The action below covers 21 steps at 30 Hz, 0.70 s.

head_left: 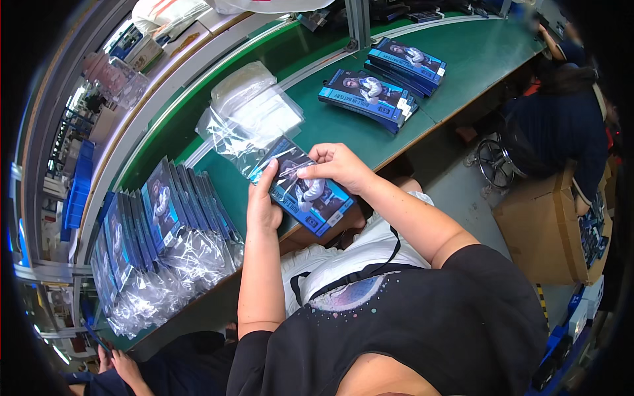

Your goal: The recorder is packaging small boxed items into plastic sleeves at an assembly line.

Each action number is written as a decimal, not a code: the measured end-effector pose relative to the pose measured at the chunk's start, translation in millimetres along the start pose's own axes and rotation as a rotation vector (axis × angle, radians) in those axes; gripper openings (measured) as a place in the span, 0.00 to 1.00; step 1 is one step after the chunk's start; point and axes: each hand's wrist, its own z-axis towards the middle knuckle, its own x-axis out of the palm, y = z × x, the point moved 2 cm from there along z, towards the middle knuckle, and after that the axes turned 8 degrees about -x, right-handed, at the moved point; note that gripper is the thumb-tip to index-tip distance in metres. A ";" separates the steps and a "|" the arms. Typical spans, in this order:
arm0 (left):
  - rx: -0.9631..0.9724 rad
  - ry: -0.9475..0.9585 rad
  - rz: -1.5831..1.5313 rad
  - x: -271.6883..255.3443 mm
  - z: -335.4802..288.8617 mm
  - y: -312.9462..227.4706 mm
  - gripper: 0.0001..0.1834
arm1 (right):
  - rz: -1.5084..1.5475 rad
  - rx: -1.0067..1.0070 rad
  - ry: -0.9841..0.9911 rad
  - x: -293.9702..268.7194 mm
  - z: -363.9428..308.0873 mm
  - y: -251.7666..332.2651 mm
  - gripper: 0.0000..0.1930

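Observation:
A flat blue and black printed box (pixel 320 201) is held over the front edge of the green table, partly inside a clear plastic bag (pixel 241 152) whose loose end trails toward the far left. My left hand (pixel 264 203) is closed on the box's left side, its thumb on the face. From the right, my right hand (pixel 338 168) grips the box, thumb laid on its front. Beyond them lies a pile of clear plastic bags (pixel 264 109). To the left, several similar boxes (pixel 165 204) stand in rows, with crumpled clear plastic around their lower ends.
Two stacks of boxes, a nearer one (pixel 366 96) and a farther one (pixel 408 63), lie on the green table (pixel 475 56) to the right. A cardboard carton (pixel 535 221) and a stool (pixel 494 162) are at right. Other people work at far right and lower left.

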 end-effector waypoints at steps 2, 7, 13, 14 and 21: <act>-0.088 0.058 -0.102 -1.2 6.3 4.6 0.16 | -0.084 0.081 -0.027 -3.5 -3.4 5.3 0.15; -0.102 0.062 -0.319 -7.6 15.6 -22.2 0.16 | -0.442 0.151 0.303 4.2 -19.8 49.7 0.48; -0.203 0.411 -0.170 50.5 -44.3 3.8 0.21 | -0.621 -0.589 0.017 23.1 -7.9 77.5 0.45; -0.246 0.465 -0.110 45.9 -49.8 11.8 0.26 | -0.653 -0.605 -0.064 42.4 -13.4 90.7 0.36; -0.363 0.480 0.040 41.0 -68.1 -9.8 0.42 | -0.576 -0.670 -0.110 62.9 -52.9 107.5 0.10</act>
